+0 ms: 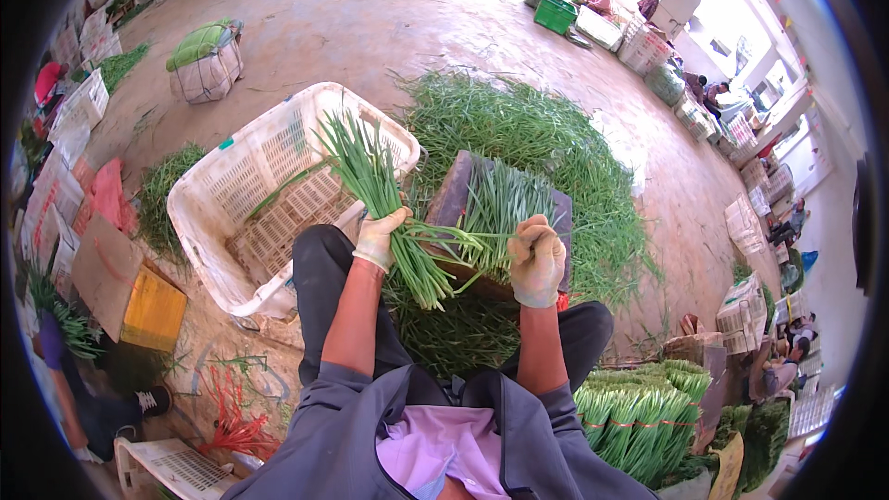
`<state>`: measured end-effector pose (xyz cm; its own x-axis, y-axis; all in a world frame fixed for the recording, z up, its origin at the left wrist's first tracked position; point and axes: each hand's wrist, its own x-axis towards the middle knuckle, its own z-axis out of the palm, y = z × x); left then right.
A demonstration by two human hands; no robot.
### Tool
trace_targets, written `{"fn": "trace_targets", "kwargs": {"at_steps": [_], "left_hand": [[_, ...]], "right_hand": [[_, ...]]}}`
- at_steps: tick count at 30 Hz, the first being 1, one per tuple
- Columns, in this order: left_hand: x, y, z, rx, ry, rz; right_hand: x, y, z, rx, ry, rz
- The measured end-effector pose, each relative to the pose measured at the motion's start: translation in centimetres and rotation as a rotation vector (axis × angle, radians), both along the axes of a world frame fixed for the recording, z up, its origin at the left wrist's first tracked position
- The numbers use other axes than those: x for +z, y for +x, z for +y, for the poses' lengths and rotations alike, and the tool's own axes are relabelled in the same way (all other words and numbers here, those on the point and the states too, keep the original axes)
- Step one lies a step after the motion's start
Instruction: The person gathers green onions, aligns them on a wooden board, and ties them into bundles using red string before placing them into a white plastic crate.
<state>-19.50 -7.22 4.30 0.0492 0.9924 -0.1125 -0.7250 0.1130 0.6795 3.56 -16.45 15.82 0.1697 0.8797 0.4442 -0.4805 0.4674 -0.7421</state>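
Observation:
My left hand [380, 239], in a pale work glove, is closed around a thick bunch of green chives [366, 167]. The bunch slants, its leaves pointing away over the crate and its stalk ends toward my lap. A few stalks stick out sideways from it toward my right hand [539, 264], also gloved. The right fingers are pinched on a thin chive stalk [498, 236] stretched between the hands. Just beyond that hand, more chives [505, 199] lie in a layer on a low dark stand [446, 204] in front of my knees.
A white slatted crate [278, 143] stands left of the stand. Loose chives [556, 134] are heaped beyond and around it. Tied bundles [639, 417] stand upright at my right. Red ties [236, 417] lie at lower left, near another person's shoe [156, 401]. Other people work along the right wall.

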Motion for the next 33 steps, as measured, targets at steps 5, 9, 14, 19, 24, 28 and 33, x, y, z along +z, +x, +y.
{"fn": "trace_targets", "kwargs": {"at_steps": [5,9,14,19,24,28,33], "left_hand": [[0.4,-0.4,0.0,0.015,-0.072,-0.07],[-1.3,-2.2,1.0,0.109,-0.132,-0.036],[1.0,-2.7,-0.2,0.091,-0.034,-0.065],[1.5,-1.1,-1.0,-0.178,0.161,-0.069],[1.5,-0.5,-2.3,-0.251,0.218,0.027],[1.8,0.5,-2.4,-0.354,0.27,0.133],[1.5,0.9,-2.5,-0.412,0.239,0.163]], "right_hand": [[-0.2,-0.6,-1.5,0.018,0.042,-0.082],[1.9,1.0,-2.2,0.079,0.19,0.204],[2.4,3.9,-3.7,-0.015,-0.104,-0.258],[-7.5,4.1,-3.8,0.353,-0.103,-1.736],[-2.5,-2.4,1.0,0.07,-0.477,-0.898],[0.2,-6.7,5.3,-0.17,-0.16,-0.94],[0.5,-6.8,7.8,-0.14,-0.207,-1.053]]}}
